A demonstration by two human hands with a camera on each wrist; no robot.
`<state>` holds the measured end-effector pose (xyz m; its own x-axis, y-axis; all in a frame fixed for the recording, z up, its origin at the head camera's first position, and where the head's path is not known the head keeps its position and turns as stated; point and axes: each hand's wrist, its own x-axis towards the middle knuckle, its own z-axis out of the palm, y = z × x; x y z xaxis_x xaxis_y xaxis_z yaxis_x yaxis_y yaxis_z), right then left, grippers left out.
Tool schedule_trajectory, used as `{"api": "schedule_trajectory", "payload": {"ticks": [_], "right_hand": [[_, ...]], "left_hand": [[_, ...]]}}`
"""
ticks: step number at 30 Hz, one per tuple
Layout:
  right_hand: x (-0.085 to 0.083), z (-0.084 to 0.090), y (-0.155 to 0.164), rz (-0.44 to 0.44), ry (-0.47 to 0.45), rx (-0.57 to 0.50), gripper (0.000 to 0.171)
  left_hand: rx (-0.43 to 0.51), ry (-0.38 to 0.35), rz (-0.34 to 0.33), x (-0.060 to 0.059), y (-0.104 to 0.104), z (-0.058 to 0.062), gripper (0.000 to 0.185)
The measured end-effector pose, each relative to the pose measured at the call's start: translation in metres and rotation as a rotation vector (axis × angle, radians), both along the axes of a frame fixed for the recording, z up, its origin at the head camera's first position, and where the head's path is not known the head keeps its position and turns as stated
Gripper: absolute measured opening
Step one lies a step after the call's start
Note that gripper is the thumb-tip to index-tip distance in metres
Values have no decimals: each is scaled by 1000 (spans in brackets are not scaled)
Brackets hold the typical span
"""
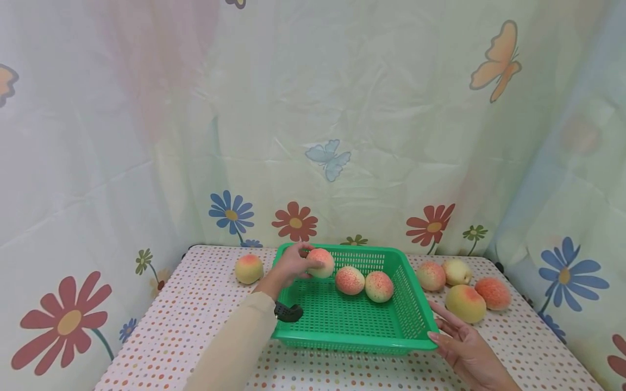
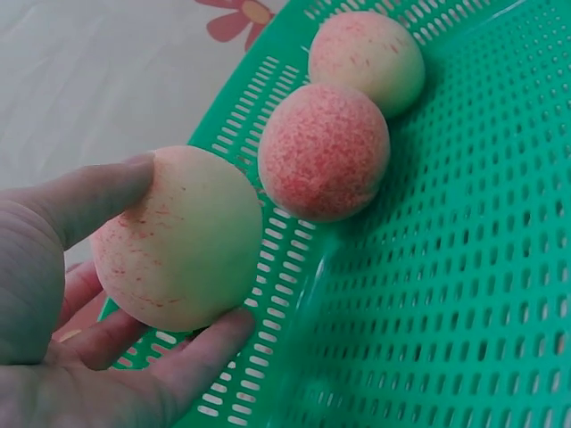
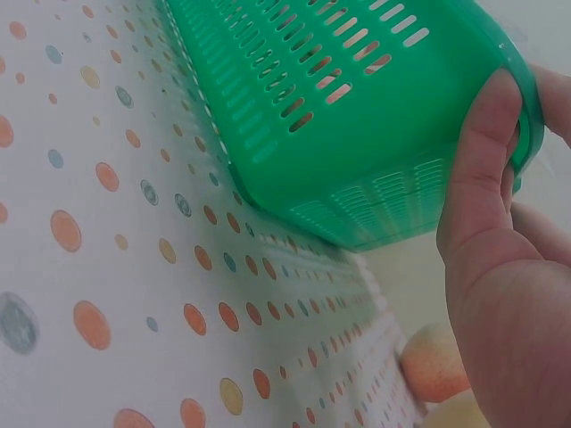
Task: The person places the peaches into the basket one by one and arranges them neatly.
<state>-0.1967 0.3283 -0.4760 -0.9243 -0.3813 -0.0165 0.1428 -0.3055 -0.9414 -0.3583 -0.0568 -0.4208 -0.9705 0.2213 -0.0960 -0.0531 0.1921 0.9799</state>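
Table (image 1: 186,320) covered with white cloth, dotted orange, red, green and blue. Behind and to both sides of the table hangs a pale creased curtain (image 1: 371,108) printed with red and blue flowers and orange and blue butterflies. Light soft, even; faint pink tint upper left of the curtain.

Soft, even light filled the head view with only faint shadows under the green basket (image 1: 391,331), its edges bowed by the wide lens, while both wrist views were bright but slightly blurred close to the hands
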Motion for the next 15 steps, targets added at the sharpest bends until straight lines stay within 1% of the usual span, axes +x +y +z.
{"api": "schedule_trajectory", "payload": {"ticks": [7, 15], "right_hand": [[0, 1, -1, -29, -9, 16, 58], [1, 2, -2, -22, -12, 8, 58]], "left_hand": [[1, -34, 21, 2, 4, -2, 57], [-31, -60, 49, 3, 5, -6, 56]]}}
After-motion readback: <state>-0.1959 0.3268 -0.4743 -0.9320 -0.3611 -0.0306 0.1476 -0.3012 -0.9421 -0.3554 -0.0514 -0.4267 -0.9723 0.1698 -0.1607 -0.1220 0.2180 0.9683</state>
